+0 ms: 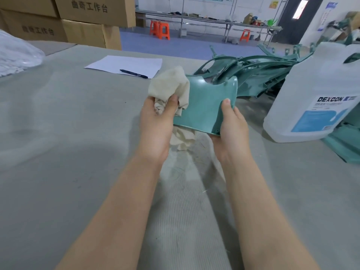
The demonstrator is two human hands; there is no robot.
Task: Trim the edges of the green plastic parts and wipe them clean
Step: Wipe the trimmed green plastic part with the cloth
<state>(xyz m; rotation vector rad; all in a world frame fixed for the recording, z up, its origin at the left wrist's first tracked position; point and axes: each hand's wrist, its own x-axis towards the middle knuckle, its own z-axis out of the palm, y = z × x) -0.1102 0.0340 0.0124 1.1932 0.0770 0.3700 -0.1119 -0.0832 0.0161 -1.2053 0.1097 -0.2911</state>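
Left hand (pixel 155 121): closing round a cloth (pixel 171 86), wiping the part's 9 o'clock edge.
Right hand (pixel 231 123): gripping the part (pixel 206 106), steadying it above the surface (pixel 78 133).

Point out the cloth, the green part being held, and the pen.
cloth (pixel 171 82), head view, bunched upper folds
green part (pixel 204 106), head view, glossy middle face
pen (pixel 133 73), head view, mid barrel
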